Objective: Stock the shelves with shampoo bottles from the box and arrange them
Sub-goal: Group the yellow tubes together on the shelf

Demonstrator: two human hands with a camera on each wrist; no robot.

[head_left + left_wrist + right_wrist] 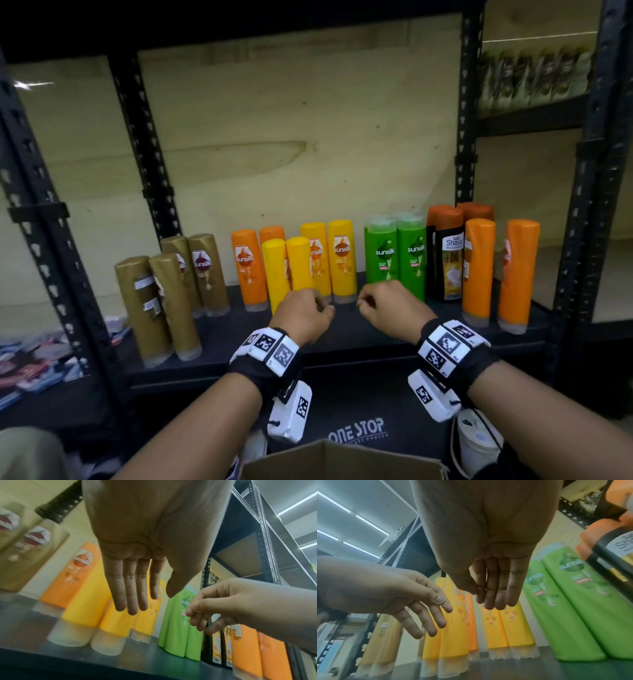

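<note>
Shampoo bottles stand in colour groups on the black shelf: gold bottles at the left, an orange bottle, two front yellow bottles, two back yellow bottles, green bottles, a black bottle and tall orange bottles at the right. My left hand hovers just in front of the front yellow pair, fingers straight and empty. My right hand hangs empty before the green bottles, its fingers relaxed. The open cardboard box sits below me.
Black slotted uprights frame the bay, with a plywood back panel behind. Flat packets lie on the shelf to the lower left. More bottles fill a neighbouring shelf at upper right. A white tub sits beside the box.
</note>
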